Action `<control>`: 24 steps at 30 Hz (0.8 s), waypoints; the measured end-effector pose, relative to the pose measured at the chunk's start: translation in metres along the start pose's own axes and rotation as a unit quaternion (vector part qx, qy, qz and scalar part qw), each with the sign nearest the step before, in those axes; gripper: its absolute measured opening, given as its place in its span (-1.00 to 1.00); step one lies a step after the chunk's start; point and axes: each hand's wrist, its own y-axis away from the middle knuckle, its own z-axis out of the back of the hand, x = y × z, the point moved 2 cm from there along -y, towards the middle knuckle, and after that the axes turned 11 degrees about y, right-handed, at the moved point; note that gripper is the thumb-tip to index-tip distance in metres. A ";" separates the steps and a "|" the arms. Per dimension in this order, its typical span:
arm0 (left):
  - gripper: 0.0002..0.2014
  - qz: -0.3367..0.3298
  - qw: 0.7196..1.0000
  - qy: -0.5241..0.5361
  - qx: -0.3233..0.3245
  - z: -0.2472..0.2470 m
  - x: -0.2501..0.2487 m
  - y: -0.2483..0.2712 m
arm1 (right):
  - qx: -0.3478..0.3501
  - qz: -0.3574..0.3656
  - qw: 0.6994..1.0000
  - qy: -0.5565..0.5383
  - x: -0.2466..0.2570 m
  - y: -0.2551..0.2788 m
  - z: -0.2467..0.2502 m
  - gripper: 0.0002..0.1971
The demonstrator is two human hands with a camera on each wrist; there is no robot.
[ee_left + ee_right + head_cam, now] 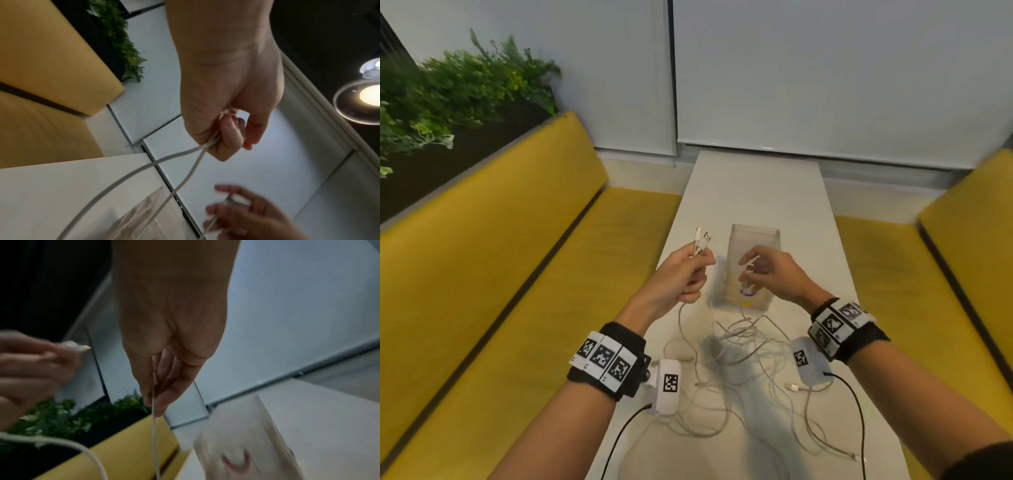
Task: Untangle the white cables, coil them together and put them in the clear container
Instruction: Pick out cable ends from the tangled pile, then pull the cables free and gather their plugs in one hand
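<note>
Two plug ends in the left grip, a third cable pinched in the right, tangle below

The left hand curls round two connector ends; the right hand pinches another strand by its plug. The white cables look light, limp and snag-prone, best taken at the stiffer plugs; most lie tangled on the surface. The clear container stands just behind, seemingly holding no cable.
</note>
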 end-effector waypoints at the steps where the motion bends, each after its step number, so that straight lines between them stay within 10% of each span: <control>1: -0.92 -0.012 0.999 -0.030 -0.003 -0.004 0.000 -0.001 | -0.008 0.011 1.000 -0.002 0.013 0.005 0.009 -0.79; 14: -0.89 -0.162 0.979 -0.118 0.019 -0.059 -0.009 0.001 | -0.159 0.101 0.979 -0.073 0.089 0.055 0.056 -0.75; 17: -0.78 -0.198 0.974 -0.111 0.009 -0.065 -0.011 0.001 | -0.081 0.024 0.980 -0.180 0.078 0.059 0.039 -0.44; 21: -0.69 -0.265 0.956 -0.120 -0.038 -0.064 -0.030 0.006 | 0.032 0.033 0.979 -0.197 0.060 0.071 0.011 -0.73; 24: -0.66 -0.304 0.947 -0.050 -0.089 -0.060 -0.053 0.014 | 0.016 0.020 0.984 -0.174 0.043 0.073 0.003 -0.45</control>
